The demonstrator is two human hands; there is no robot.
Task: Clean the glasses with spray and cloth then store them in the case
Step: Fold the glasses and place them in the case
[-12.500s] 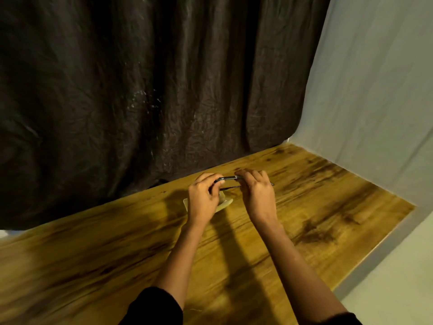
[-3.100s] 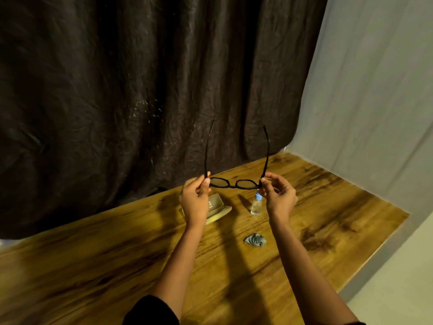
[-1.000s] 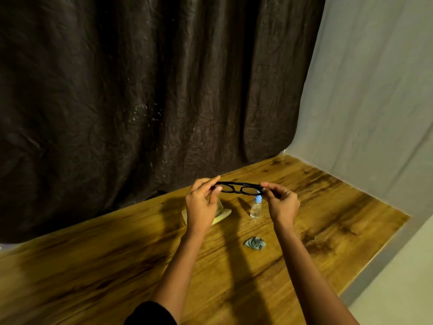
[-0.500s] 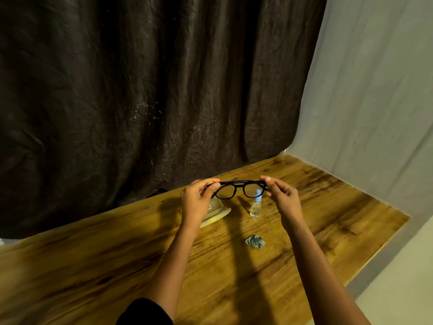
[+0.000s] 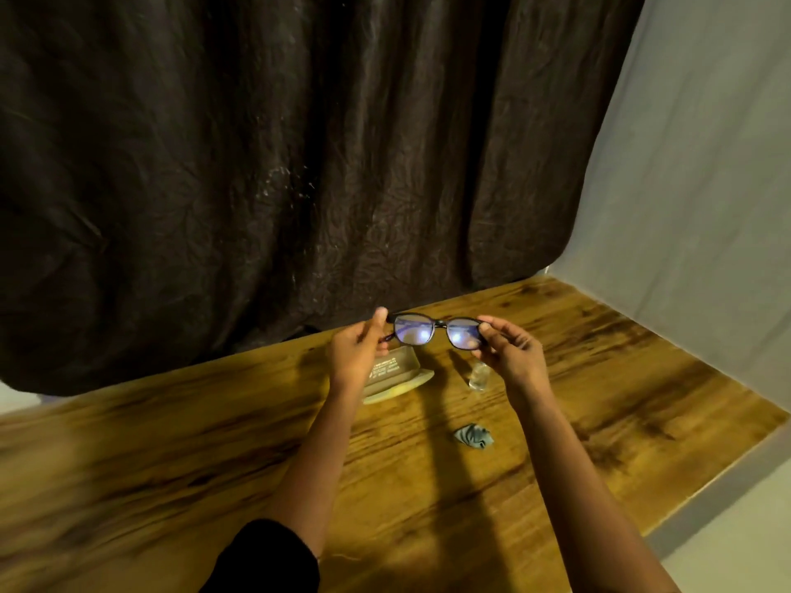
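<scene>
I hold black-framed glasses up above the table, lenses facing me and glinting blue. My left hand pinches the frame's left end, my right hand pinches its right end. Below them an open beige glasses case lies on the wooden table. A small clear spray bottle stands to the case's right, partly hidden by my right hand. A crumpled grey cloth lies nearer to me, below the bottle.
A dark brown curtain hangs behind the table's far edge. A pale sheet covers the wall on the right. The table's right edge runs diagonally, with light floor beyond it.
The glasses have tilted from lying flat to lenses facing me, still held at both ends. My hands stayed above the case.
</scene>
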